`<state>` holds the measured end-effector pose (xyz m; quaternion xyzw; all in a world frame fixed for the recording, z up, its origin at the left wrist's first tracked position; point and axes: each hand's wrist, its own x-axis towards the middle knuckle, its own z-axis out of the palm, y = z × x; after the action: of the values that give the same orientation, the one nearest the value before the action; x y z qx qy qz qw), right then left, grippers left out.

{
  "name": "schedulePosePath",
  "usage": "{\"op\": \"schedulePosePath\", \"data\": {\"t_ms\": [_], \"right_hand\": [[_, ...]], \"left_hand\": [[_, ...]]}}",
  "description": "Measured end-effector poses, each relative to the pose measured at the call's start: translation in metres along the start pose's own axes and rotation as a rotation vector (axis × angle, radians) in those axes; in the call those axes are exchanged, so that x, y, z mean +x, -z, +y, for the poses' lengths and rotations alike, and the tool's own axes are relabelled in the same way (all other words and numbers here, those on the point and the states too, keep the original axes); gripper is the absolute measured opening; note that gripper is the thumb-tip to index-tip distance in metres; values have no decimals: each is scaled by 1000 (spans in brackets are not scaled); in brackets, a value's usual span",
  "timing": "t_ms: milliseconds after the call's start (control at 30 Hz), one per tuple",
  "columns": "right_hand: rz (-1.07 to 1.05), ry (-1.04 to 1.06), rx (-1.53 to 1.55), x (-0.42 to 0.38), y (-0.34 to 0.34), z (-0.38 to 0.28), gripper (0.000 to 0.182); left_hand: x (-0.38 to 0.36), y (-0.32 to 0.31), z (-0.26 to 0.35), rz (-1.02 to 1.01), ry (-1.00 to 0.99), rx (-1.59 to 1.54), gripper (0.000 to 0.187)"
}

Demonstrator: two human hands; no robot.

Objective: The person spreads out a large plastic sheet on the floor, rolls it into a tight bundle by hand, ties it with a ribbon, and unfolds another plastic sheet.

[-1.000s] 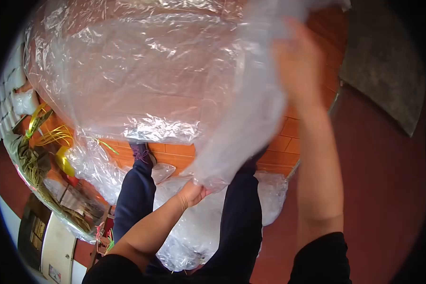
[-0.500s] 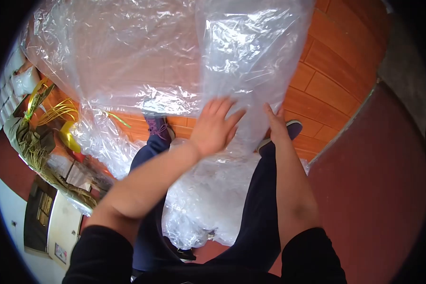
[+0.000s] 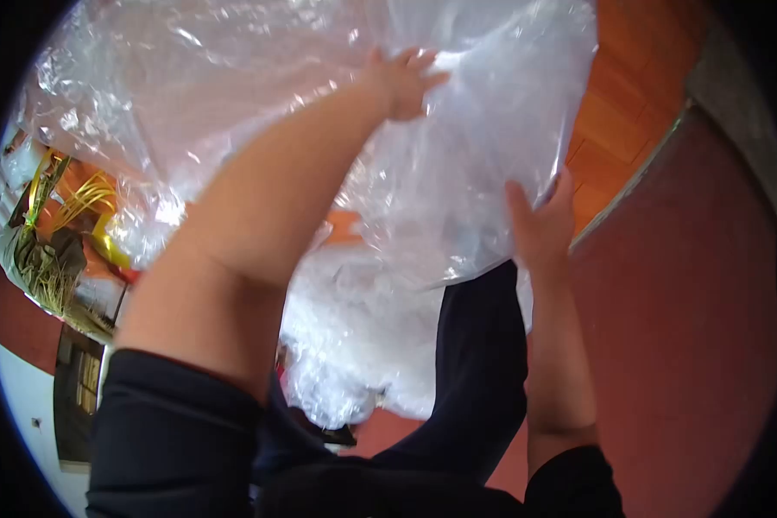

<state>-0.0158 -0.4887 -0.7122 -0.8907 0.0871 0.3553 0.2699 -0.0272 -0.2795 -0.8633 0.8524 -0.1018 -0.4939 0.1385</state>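
A large sheet of clear plastic (image 3: 483,121) spreads across the upper middle of the view, its near edge hanging over my legs. My left hand (image 3: 408,82) lies on the upper part of the sheet with its fingers spread. At the sheet's right edge is my right hand (image 3: 544,216), thumb and fingers on either side of the plastic. Some of its fingers are hidden. Below, between my legs, sits a heap of crumpled clear plastic (image 3: 354,319).
Orange floor tiles (image 3: 613,121) show at the upper right, beside a dark red floor area (image 3: 673,328). On the left stand a bundle of dried stalks (image 3: 47,268) and some yellow straps (image 3: 86,198). A white wall (image 3: 26,388) is at the lower left.
My left hand has moved up and farther out over the plastic. My right hand has shifted slightly right, and the near edge of the sheet now covers more of my legs and shoes.
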Motion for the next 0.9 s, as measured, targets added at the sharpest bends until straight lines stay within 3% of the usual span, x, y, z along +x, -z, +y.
{"op": "schedulePosePath", "data": {"t_ms": [33, 100, 167, 233, 300, 367, 400, 500, 600, 667, 767, 833, 867, 900], "right_hand": [[81, 86, -384, -4, 13, -6, 65], [179, 377, -676, -10, 6, 9, 69], [-80, 471, -755, -12, -25, 27, 65], [-388, 425, -778, -5, -65, 77, 60], [-572, 194, -954, 6, -78, 94, 57], [-476, 247, -783, 2, -75, 83, 53], [-423, 257, -713, -2, -68, 79, 51], [-132, 275, -222, -39, -38, 74, 40], [295, 39, -305, -148, -5, 109, 28], [249, -322, -349, -262, -3, 148, 33], [-96, -883, -224, -446, -55, 173, 36], [-373, -581, -265, -561, -160, 219, 36], [-304, -664, -135, -593, -198, 197, 36], [-346, -501, -126, -603, -222, 170, 26]], "left_hand": [[3, -3, 8, -16, 70, 51, 67], [-7, -20, -6, 35, 174, 109, 65], [-30, -25, -26, 68, 229, 129, 54], [-53, -26, -35, -90, 372, 32, 53], [-96, -30, -42, -94, 340, -82, 52], [-149, -48, -45, -78, 236, -41, 53], [-182, -33, -37, -177, 275, -191, 47], [-259, -88, -43, -171, 308, -342, 36], [-322, -82, -19, -163, 166, -263, 35], [-347, -69, -10, -74, -66, -227, 34], [-387, -17, 21, 96, -213, -557, 26], [-412, 3, 16, -20, -158, -829, 22], [-427, 18, 14, 0, -182, -706, 20], [-435, 18, -6, 32, -236, -526, 18]]}}
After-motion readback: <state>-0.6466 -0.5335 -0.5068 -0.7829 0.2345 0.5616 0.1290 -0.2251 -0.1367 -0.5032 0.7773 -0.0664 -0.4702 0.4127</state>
